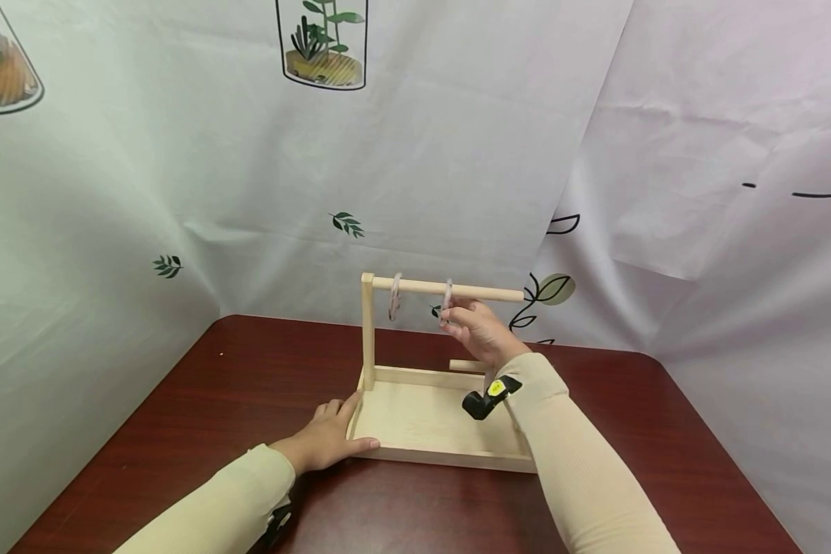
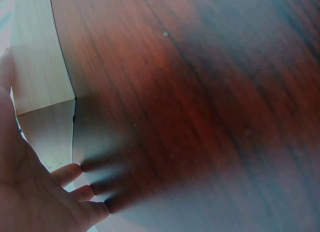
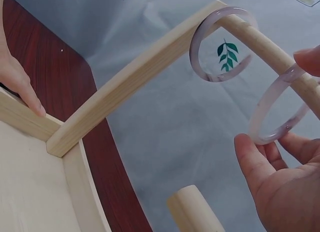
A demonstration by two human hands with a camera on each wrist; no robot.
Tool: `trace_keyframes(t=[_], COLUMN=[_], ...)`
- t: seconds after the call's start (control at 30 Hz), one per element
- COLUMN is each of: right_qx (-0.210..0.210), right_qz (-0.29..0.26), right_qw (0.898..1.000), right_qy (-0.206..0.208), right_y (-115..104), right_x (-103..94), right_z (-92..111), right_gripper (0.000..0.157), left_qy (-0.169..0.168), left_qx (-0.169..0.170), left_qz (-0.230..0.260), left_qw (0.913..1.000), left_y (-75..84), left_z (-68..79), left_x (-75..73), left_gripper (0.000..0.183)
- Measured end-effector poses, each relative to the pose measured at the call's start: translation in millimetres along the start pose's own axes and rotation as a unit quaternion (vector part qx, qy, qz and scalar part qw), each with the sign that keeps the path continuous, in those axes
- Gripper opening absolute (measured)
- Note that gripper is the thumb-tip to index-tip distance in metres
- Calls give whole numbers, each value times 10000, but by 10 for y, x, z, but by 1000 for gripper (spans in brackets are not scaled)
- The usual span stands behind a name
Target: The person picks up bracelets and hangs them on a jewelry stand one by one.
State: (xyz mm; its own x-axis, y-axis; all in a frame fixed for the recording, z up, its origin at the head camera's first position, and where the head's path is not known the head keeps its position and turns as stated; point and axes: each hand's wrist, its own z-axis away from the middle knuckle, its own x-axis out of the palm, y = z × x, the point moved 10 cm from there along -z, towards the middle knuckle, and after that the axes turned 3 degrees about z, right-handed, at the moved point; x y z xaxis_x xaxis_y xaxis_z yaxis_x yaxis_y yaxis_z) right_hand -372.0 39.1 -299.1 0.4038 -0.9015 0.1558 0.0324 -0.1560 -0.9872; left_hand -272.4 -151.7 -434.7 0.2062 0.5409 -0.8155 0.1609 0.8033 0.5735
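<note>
A wooden stand has a tray base [image 1: 450, 459], an upright post [image 1: 368, 331] at its left back and a horizontal rod [image 1: 488, 292] running right from the post's top. Two pale, purplish bangles encircle the rod. One bangle [image 3: 194, 54] hangs near the post, untouched. Farther out along the rod, my right hand [image 1: 481, 331] pinches the other bangle [image 3: 257, 117] between thumb and fingers at its lower edge. My left hand [image 1: 325, 435] rests against the tray's left side, fingers extended and thumb over the front rim.
A second, shorter wooden rod [image 1: 466, 365] sits low at the tray's right, partly hidden behind my right wrist. The stand is on a dark red-brown wooden table [image 1: 249, 392]. A white printed cloth [image 1: 457, 154] hangs behind and at both sides.
</note>
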Motion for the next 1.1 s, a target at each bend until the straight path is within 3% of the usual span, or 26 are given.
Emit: trace_keyframes(t=[0.2,0.57,0.83,1.1], right_qx=[40,40,78,83], right_qz=[-48,-21,-129,143], right_qw=[10000,10000,9999,9999], right_qy=[33,30,15,-24], right_y=[10,2,25,47], right_x=[5,20,18,-36], right_z=[-2,-6,1,65], right_gripper=[72,68,73,69], left_qy=[5,27,22,10], left_qx=[1,5,-4,6], left_qz=[1,11,-19,-26], left_qw=[10000,10000,10000,10000], left_y=[2,4,-9,1], left_z=[2,14,3,4], left_x=[-6,-18,-16,-9], left_gripper=[98,98,98,98])
